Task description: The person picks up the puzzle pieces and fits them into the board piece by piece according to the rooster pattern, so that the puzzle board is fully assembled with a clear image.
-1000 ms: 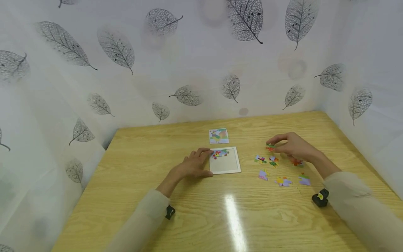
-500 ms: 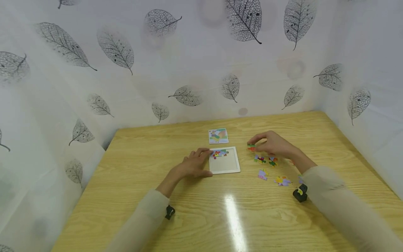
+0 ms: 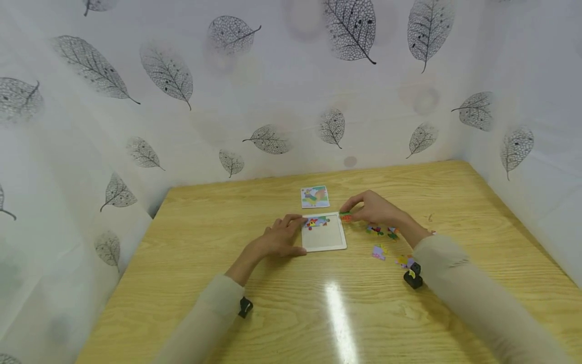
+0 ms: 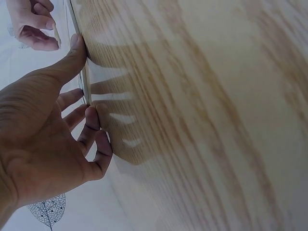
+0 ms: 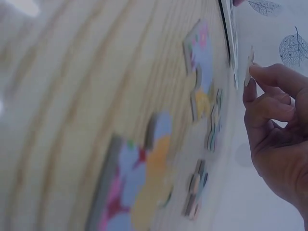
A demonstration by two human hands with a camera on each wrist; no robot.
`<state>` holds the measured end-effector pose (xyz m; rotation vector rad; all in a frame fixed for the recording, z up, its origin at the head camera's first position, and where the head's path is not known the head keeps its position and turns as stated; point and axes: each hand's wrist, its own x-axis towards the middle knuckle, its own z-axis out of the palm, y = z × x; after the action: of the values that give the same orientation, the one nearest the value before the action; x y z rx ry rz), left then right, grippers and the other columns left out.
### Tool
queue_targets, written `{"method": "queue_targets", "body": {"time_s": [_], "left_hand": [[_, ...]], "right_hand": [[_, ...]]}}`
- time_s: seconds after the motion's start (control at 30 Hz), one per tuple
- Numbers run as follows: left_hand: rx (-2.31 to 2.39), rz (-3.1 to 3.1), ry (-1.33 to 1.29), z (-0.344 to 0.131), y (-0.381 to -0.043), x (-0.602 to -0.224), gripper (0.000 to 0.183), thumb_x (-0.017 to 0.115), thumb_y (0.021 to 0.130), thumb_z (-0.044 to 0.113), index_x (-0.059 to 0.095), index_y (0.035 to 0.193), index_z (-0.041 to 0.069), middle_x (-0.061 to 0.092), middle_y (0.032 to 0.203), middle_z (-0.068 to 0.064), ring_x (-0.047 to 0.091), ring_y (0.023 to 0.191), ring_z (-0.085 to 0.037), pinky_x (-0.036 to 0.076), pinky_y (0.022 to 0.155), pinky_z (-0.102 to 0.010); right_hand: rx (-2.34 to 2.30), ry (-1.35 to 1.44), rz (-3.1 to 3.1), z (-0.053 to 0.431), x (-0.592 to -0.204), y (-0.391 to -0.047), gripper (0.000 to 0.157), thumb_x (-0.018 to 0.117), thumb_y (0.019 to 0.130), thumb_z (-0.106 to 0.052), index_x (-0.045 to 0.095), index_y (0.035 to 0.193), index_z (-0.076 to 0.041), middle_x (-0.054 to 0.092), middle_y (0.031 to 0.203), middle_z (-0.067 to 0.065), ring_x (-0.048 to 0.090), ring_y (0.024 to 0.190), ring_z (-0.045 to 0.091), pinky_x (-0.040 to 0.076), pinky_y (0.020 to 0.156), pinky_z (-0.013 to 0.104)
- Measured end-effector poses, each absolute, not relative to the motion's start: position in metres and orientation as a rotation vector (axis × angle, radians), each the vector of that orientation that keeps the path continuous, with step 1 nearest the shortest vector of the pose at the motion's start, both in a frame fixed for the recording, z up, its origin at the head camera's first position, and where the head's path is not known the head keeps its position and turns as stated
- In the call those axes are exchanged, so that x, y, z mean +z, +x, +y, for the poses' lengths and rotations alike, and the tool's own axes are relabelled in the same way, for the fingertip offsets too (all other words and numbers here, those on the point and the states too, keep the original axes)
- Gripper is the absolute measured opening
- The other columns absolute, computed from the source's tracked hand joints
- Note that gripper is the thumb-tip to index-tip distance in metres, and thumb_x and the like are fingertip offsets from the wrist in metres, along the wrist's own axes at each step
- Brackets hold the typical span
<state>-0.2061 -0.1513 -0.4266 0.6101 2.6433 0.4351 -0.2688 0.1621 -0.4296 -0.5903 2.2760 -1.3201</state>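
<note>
In the head view my left hand [image 3: 281,238] rests along the left side of a white square puzzle tray [image 3: 324,248], fingers spread and loosely bent. Its thumb touches the near left corner, as the left wrist view also shows. Several joined puzzle pieces [image 3: 317,222] lie at the tray's top left. Between thumb and fingertips, my right hand [image 3: 375,208] pinches a red-and-green puzzle piece [image 3: 345,217], held over the tray's upper right edge. From the right wrist, that pinched piece [image 5: 249,70] appears edge-on, raised off the table.
Loose puzzle pieces [image 3: 379,252] lie on the wooden table [image 3: 273,308] right of the tray, some partly hidden under my right arm. A picture card [image 3: 314,197] lies behind the tray. A leaf-patterned curtain [image 3: 291,91] surrounds the back and sides.
My right hand has travelled left with the red-and-green puzzle piece, from among the loose pieces to the tray's upper right edge. The left hand and tray stay in place.
</note>
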Motion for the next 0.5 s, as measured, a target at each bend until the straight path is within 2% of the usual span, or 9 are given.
{"method": "queue_targets", "body": {"time_s": [0.13, 0.5], "left_hand": [[0.437, 2.645, 0.606, -0.151, -0.207, -0.428, 0.087, 0.072, 0.098, 0.042, 0.024, 0.166, 0.016, 0.020, 0.169, -0.009, 0.033, 0.146, -0.040, 0.032, 0.112, -0.068], [0.446, 2.637, 0.617, -0.153, -0.207, -0.428, 0.086, 0.071, 0.098, 0.043, 0.024, 0.166, 0.018, 0.020, 0.169, -0.008, 0.033, 0.145, -0.039, 0.034, 0.110, -0.067]], "right_hand": [[-1.305, -0.600, 2.289, 0.152, -0.431, -0.270, 0.025, 0.070, 0.097, -0.004, 0.074, 0.122, -0.002, 0.061, 0.140, 0.024, 0.028, 0.043, 0.008, 0.034, 0.044, 0.025], [-1.260, -0.569, 2.344, 0.130, -0.435, -0.273, 0.023, 0.072, 0.093, 0.001, 0.077, 0.115, -0.003, 0.066, 0.134, 0.021, 0.031, 0.044, 0.008, 0.033, 0.044, 0.023]]}}
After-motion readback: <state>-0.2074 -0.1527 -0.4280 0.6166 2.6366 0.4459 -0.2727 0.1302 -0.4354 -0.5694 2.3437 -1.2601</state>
